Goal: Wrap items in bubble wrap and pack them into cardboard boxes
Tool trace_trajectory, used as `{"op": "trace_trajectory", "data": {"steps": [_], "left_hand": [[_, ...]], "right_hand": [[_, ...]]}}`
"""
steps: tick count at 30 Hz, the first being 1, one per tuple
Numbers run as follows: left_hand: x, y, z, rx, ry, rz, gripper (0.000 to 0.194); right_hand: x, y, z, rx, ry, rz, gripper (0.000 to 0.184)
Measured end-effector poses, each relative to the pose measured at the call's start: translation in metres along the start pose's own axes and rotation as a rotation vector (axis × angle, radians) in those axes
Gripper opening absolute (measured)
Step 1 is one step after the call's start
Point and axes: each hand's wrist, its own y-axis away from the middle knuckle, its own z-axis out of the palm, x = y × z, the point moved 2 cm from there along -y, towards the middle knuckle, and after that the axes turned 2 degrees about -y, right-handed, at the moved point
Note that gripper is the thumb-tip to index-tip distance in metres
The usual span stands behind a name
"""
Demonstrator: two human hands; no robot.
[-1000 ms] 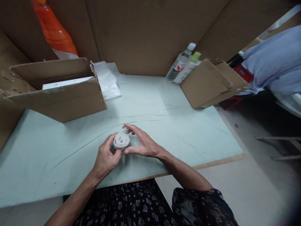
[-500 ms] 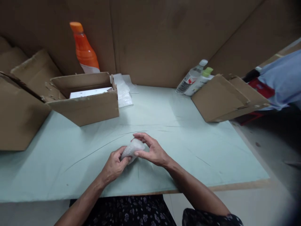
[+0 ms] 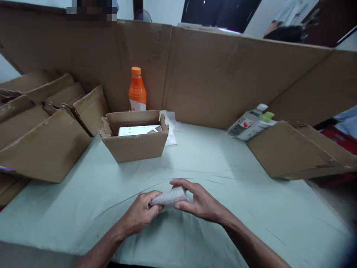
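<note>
Between my two hands is a small roll of bubble wrap (image 3: 169, 197), lying roughly level just above the pale green table cover (image 3: 206, 160). My left hand (image 3: 143, 210) is closed round its left end, thumb and fingers on either side. The right end sits between the thumb and curved fingers of my right hand (image 3: 196, 201). What the wrap encloses, if anything, is hidden. Past my hands stands an open cardboard box (image 3: 136, 147) with a white box (image 3: 136, 130) inside. Beside it lie flat bubble wrap sheets (image 3: 171, 130).
An orange bottle (image 3: 137, 89) stands behind the box. Several cardboard boxes (image 3: 47, 141) crowd the left side. At right, a clear bottle (image 3: 247, 121) and a green-capped bottle (image 3: 258, 128) lean near another cardboard box (image 3: 295, 150). A tall cardboard wall (image 3: 212, 74) closes the back.
The head view has tilted up and turned left, so more shows above the cardboard wall. The bubble wrap roll lies more level now, still held in both hands.
</note>
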Motion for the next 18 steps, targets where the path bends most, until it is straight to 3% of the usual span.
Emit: {"op": "trace_trajectory", "data": {"steps": [3, 5, 7, 10, 12, 13, 18], "left_hand": [[0.0, 0.004, -0.013, -0.002, 0.007, 0.033, 0.018], [0.004, 0.007, -0.032, 0.084, 0.048, 0.117, 0.024], [0.013, 0.01, -0.059, 0.303, 0.024, 0.264, 0.035], [0.032, 0.013, -0.106, 0.812, -0.231, 0.467, 0.039], [0.042, 0.009, -0.13, 1.079, -0.434, 0.549, 0.037], [0.044, 0.004, -0.139, 1.157, -0.512, 0.58, 0.036], [0.03, -0.028, -0.155, 1.227, -0.675, 0.577, 0.04]], "right_hand": [[-0.014, -0.011, -0.003, -0.029, 0.046, 0.011, 0.019], [-0.03, -0.02, -0.015, 0.032, 0.048, -0.02, 0.016], [-0.051, -0.033, -0.036, 0.175, 0.047, -0.079, 0.017], [-0.084, -0.06, -0.069, 0.425, 0.04, -0.18, 0.024], [-0.102, -0.086, -0.083, 0.501, 0.008, -0.245, 0.03], [-0.108, -0.101, -0.086, 0.499, -0.017, -0.27, 0.032], [-0.124, -0.184, -0.073, 0.346, -0.056, -0.288, 0.032]]}}
